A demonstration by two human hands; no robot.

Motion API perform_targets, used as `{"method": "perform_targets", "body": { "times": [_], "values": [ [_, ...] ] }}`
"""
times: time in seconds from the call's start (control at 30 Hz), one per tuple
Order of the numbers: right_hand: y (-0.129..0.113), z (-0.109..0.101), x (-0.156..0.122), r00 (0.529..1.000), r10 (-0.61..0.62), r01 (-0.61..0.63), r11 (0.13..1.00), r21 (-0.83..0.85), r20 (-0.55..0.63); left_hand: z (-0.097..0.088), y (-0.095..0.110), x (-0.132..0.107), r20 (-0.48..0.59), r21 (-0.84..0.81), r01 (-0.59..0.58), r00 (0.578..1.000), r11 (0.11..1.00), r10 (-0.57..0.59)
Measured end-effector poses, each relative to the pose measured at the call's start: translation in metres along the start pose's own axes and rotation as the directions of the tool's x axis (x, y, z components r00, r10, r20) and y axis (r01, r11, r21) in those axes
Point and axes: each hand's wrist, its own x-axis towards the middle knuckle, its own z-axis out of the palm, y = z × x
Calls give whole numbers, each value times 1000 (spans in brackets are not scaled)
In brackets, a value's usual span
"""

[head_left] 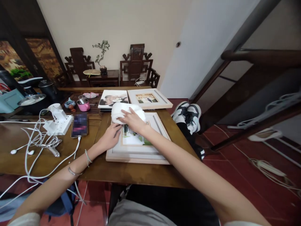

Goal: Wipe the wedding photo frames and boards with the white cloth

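Observation:
A pale wooden picture frame lies on the brown table in front of me, a printed picture showing within its wide mount. My right hand presses a bunched white towel onto the far left part of this frame, fingers spread over the cloth. At the frame's left edge is my left hand, gripping the side, its fingertips close to the towel. Beyond the towel lie a second framed picture and a white panel with a photo. The towel and my right arm cover part of the near picture.
To the left are a phone on a charging cable, a white power strip, tangled cords, a silver hair claw and a pink cup. Sneakers and a black-clad leg are beside the table's right edge. Carved chairs stand behind.

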Motion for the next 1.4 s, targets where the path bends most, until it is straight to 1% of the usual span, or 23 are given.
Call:
{"method": "perform_targets", "body": {
  "times": [0.1,0.23,0.3,0.33,0.37,0.43,0.6,0.67,0.73,0.77,0.83,0.93,1.03,1.1,1.13,1.17,1.23,1.33,1.4],
  "values": [
    [22,4,-23,998,58,-57,998,-6,35,2,-3,-1,-2,2,20,1000,1000,-20],
    [62,3,-70,970,217,-216,976,-16,107,5,-6,-3,15,19,63,998,998,-63],
    [72,2,-93,953,279,-276,960,-43,118,6,-6,-3,20,32,76,997,997,-77],
    [73,1,-104,949,292,-287,956,-54,121,6,-5,-3,22,38,85,996,996,-85],
    [70,0,-114,949,289,-284,957,-56,124,6,-5,-3,24,42,95,995,995,-96],
    [55,-4,-135,957,252,-250,968,-33,140,7,-4,-3,31,43,114,993,993,-115],
    [-9,-26,-193,970,162,-181,979,94,182,6,-1,-3,49,25,131,990,991,-132],
    [-29,-35,-209,971,125,-156,978,142,204,6,0,-3,59,24,140,988,990,-141],
    [-37,-38,-212,965,128,-168,971,168,227,5,2,-3,54,32,141,988,989,-143],
    [-36,-37,-208,961,150,-193,966,174,231,5,2,-4,47,37,137,989,990,-139],
    [-26,-30,-190,951,208,-249,953,171,229,6,3,-4,37,46,122,992,992,-123],
    [7,-11,-150,940,309,-328,936,130,147,6,2,-5,47,55,105,993,993,-107],
    [45,6,-112,914,406,-402,908,114,-7,7,1,-5,36,45,102,994,994,-104],
    [62,13,-95,902,427,-418,900,123,-64,7,1,-5,15,28,108,994,994,-109],
    [66,14,-90,904,421,-410,903,124,-72,7,2,-4,6,20,114,993,993,-114],
    [67,14,-89,912,404,-394,911,124,-68,7,2,-4,1,14,121,993,993,-121],
    [57,11,-95,941,335,-327,937,121,-46,7,2,-3,-2,6,137,991,991,-137],
    [22,-4,-124,976,218,-218,965,142,14,10,1,-3,-14,1,154,988,988,-154],
    [-5,-20,-150,979,180,-194,963,184,93,12,0,-3,-30,-3,156,987,988,-156]
  ]
}}
